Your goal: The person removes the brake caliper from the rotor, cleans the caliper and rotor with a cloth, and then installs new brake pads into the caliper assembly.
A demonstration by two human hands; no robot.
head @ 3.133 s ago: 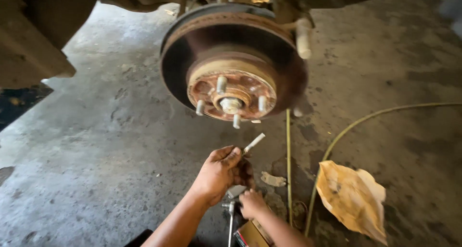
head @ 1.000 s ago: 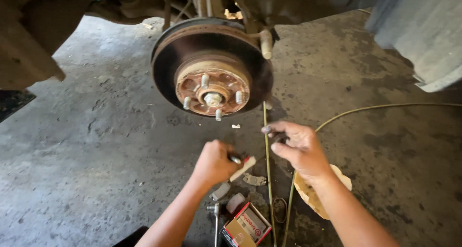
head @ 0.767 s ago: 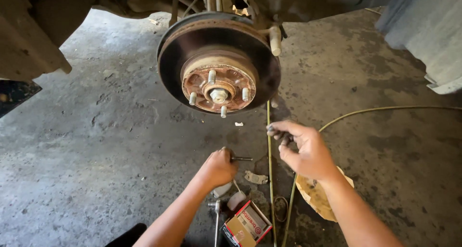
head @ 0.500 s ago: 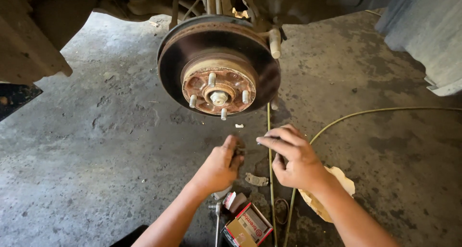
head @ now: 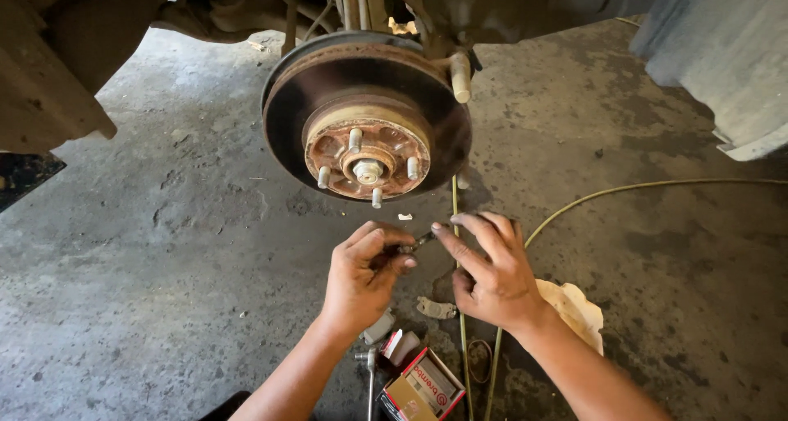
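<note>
Small dark pin (head: 420, 241), slim and metal by the look of it, held level between both hands, just below the brake disc (head: 367, 116) and a little right of its hub (head: 367, 160). It bridges the gap between the two hands: one end pinched in the left hand (head: 361, 277), the other meeting the fingertips (head: 440, 229) of the right hand (head: 491, 269). What exactly it is stays unclear; most of it is hidden by fingers.

Left hand: curled closed around its end of the pin, thumb over the top. Right hand: fingers extended and loosely spread, index tip on the pin, not a full grip as far as I can see. Holding it between both hands likely steadies a small part for a close look or a twist.

Both hands hover over the concrete floor (head: 148, 265), clear of the disc. The disc hangs bare, studs (head: 355, 139) exposed, wheel off.

Under the wrists, within easy reach: a small metal clip (head: 435, 308), a red-and-white carton (head: 424, 386), a wrench handle (head: 370, 372). A crumpled yellow rag (head: 579, 310) lies beside the right forearm. A thin rod (head: 456, 216) and a yellowish hose (head: 624, 189) run across the floor to the right.
</note>
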